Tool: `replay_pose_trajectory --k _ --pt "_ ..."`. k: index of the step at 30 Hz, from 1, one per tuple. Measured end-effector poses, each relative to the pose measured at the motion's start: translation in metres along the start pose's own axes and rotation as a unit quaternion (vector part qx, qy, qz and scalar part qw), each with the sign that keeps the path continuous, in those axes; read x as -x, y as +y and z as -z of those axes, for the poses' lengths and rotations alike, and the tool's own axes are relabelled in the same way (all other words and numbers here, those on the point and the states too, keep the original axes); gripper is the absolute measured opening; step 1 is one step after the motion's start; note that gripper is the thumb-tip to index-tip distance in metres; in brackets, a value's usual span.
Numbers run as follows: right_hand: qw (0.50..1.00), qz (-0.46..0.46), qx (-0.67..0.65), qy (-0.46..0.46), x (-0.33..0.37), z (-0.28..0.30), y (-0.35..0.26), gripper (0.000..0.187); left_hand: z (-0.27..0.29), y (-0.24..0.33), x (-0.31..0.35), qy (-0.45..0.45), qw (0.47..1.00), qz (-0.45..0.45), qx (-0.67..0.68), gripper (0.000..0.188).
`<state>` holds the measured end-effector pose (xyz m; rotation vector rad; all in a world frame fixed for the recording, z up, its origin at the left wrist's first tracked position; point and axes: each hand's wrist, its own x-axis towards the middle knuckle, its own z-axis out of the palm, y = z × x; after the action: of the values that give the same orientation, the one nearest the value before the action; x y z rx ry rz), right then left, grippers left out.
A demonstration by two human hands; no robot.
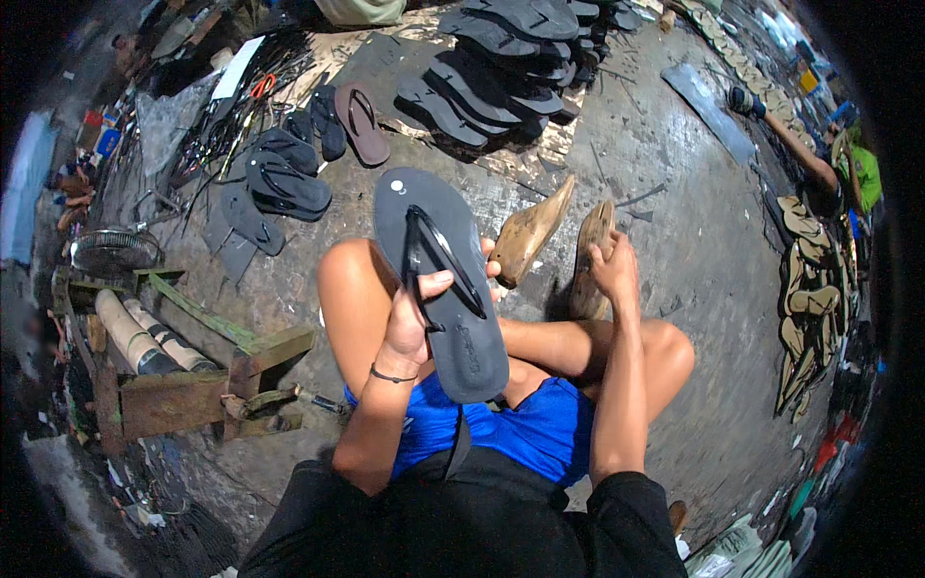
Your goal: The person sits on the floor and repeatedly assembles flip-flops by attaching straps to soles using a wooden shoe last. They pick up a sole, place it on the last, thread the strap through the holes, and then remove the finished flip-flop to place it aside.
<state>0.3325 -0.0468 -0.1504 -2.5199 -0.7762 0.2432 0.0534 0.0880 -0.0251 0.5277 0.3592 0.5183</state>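
Note:
My left hand (412,318) grips a dark grey flip-flop (469,356), its sole's upper face turned up and the toe end pointing away from me. Its glossy black strap (448,255) is fitted, and my thumb lies over the sole beneath it. My right hand (617,265) is closed against the right side of a wooden shoe last (584,289), with the fingertips partly hidden. Another wooden last (535,231) lies on the floor between the flip-flop and that one, its narrow end pointing away.
Finished black flip-flops (289,183) and a brown one (362,125) lie ahead left. Stacked dark soles (482,87) stand beyond. A wooden frame (173,395) is at my left, with a fan (116,252) behind it. Tan flip-flops (809,299) line the right. Another person's arm (800,149) reaches in.

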Motion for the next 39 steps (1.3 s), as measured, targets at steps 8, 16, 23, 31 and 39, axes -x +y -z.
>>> replay_pose_trajectory --k 8,16,23,31,39 --pt "0.977 -0.14 0.149 -0.053 -0.007 -0.024 0.006 0.072 0.017 -0.016 0.003 -0.045 0.999 -0.025 -0.016 0.073" --pt "0.992 -0.072 0.08 -0.067 0.01 -0.042 0.005 0.072 0.04 -0.029 -0.017 0.115 0.992 0.042 -0.015 0.035" --pt "0.991 -0.105 0.047 -0.072 0.011 -0.037 -0.004 0.068 0.086 0.015 -0.136 0.275 0.953 -0.076 -0.103 0.061" --pt "0.988 0.095 -0.121 -0.002 -0.022 -0.055 -0.106 0.035 0.086 0.018 -0.172 0.347 0.806 -0.163 -0.452 0.092" --pt "0.673 -0.248 -0.656 -0.234 -0.175 -0.218 -0.15 0.013 0.069 -0.01 -0.128 0.167 0.825 -0.129 -0.524 0.048"
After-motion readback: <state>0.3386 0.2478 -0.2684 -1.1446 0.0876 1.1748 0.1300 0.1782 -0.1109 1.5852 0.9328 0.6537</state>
